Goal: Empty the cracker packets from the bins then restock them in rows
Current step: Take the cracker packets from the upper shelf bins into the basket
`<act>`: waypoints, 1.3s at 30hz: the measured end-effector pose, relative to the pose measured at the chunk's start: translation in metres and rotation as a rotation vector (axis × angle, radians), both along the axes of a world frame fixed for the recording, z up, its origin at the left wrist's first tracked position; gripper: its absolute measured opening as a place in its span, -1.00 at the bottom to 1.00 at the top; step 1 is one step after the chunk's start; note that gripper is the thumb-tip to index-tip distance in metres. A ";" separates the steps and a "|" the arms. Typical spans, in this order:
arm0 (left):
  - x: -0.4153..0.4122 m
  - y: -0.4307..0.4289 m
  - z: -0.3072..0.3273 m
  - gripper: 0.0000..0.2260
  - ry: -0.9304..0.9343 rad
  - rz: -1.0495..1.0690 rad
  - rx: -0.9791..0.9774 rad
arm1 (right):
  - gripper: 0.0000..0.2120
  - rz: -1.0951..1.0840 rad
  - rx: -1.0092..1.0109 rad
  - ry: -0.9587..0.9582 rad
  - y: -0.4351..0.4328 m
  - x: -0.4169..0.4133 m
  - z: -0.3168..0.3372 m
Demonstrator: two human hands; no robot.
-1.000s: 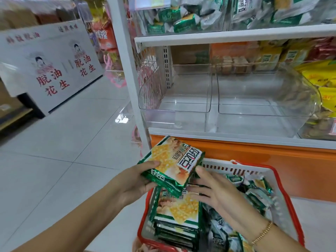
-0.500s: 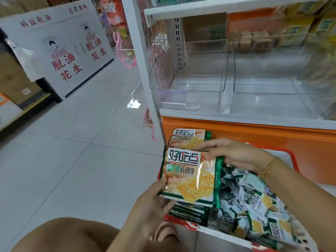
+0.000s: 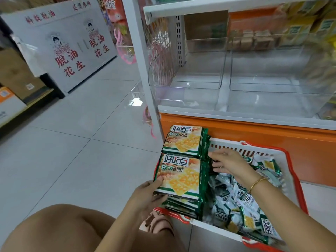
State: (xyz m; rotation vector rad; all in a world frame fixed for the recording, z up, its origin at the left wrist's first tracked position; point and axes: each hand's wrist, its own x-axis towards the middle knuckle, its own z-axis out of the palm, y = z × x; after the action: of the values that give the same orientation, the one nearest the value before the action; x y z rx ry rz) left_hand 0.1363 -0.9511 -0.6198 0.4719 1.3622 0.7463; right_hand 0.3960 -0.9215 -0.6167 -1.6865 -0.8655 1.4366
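- Fingers [image 3: 218,155] of the right hand [image 3: 229,161] lie straight and a little spread, tips against the inner edge of the big cracker packets. The left hand [image 3: 145,196] pinches the near stack [image 3: 180,176] at its corner, thumb on top, the rest tucked under.
- To my eye, that stack is being squared up for the lift to the shelf [image 3: 236,113].
- To do it well, press the right palm flat to the side, clamp from both sides and keep the stack level, because those glossy wrappers look ready to slide.
- Better a thin sheaf than the whole pile; it sets down straighter in a row.
- The packets are flat and green-edged, with golden crackers pictured under a white label.
- The near stack and far stack [image 3: 183,140] sit end to end along the left side of the red-and-white basket [image 3: 258,149], below the shelf.
- Loose small packets [image 3: 236,202] are heaped on its right side.
- Up above, the clear left bin [image 3: 200,82] and right bin [image 3: 281,88] stand side by side, and I can see no packets in them.
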 end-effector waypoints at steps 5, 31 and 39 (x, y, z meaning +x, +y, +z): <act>0.002 0.023 0.004 -0.83 0.395 -0.218 0.106 | -0.35 0.044 -0.006 0.000 -0.003 -0.013 -0.003; 0.045 0.148 0.086 -0.78 0.928 -0.575 0.669 | -0.54 0.248 0.250 -0.660 0.021 -0.014 0.071; 0.073 0.184 0.294 -0.79 0.905 -0.196 1.500 | -0.71 -0.011 1.104 -1.065 0.066 0.027 0.289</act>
State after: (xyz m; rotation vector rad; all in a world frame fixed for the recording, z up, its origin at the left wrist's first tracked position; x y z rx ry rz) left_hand 0.2089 -0.7675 -0.3254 2.2951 1.2600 1.3973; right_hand 0.4232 -0.8553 -0.3278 -1.3920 -1.7393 -0.2092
